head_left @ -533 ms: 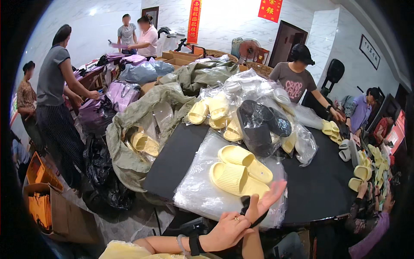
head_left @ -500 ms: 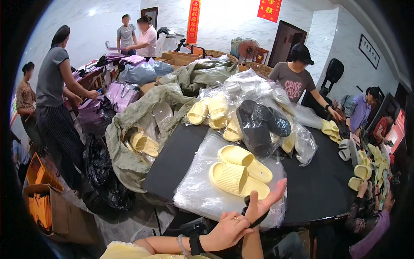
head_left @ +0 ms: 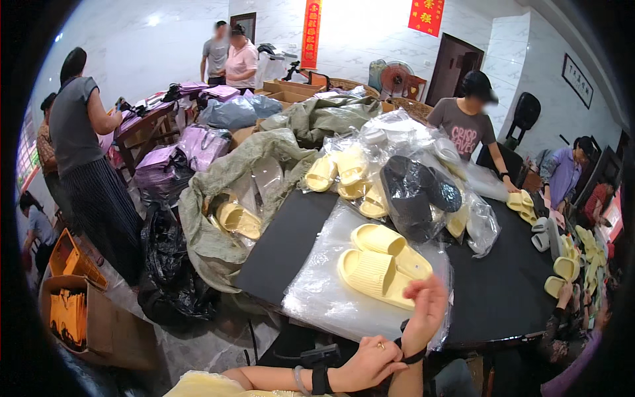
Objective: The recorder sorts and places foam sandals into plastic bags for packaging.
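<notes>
My left hand, with a ring on it, bends its fingers against my right wrist at the black wristband; the fingertips are partly hidden. My right hand is raised, palm turned sideways, its fingers loosely bent and holding nothing. Just behind it lies a pair of pale yellow slippers, side by side with ribbed straps. They rest on a stack of clear plastic bags on the black tabletop. My left wrist carries a black band and a pale bracelet.
Behind the slippers rise bagged black slippers and bagged yellow slippers. An open woven sack holds more slippers at left. Loose slippers line the right edge, near another person's hands. A co-worker stands across the table.
The view has shifted, so the scene sits farther right and slightly lower. My right hand's fingers, spread before, are now more bent. My left hand stays at the right wrist.
</notes>
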A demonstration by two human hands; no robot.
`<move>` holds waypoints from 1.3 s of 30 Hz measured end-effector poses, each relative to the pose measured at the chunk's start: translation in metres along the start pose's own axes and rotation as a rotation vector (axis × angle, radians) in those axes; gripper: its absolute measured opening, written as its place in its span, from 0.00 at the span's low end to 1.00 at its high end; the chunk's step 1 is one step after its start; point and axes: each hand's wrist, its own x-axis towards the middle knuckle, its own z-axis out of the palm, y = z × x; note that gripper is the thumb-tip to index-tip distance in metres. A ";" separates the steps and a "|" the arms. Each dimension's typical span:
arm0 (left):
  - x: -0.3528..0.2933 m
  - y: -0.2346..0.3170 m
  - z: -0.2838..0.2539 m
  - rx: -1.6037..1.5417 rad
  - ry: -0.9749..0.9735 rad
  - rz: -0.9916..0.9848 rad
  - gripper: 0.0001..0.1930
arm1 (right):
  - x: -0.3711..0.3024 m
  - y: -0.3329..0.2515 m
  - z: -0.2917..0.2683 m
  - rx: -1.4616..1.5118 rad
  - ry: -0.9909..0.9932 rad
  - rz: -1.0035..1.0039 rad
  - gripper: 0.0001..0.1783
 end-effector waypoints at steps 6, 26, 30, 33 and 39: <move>-0.016 -0.016 -0.005 -0.335 0.231 -0.289 0.06 | -0.013 0.015 -0.028 -0.516 -0.629 0.225 0.11; -0.004 -0.040 -0.017 -0.748 -0.749 -0.571 0.16 | -0.108 -0.002 -0.007 -0.572 -1.259 -0.717 0.11; 0.002 -0.034 -0.030 -0.676 -0.643 -0.683 0.12 | -0.123 0.007 -0.007 -0.426 -1.337 -0.668 0.05; -0.005 -0.036 -0.031 -0.678 -0.447 -0.648 0.10 | -0.123 0.009 -0.009 -0.393 -1.478 -0.627 0.05; -0.004 -0.035 -0.041 -0.705 -0.483 -0.364 0.10 | -0.114 0.002 -0.009 -0.221 -1.773 -0.162 0.15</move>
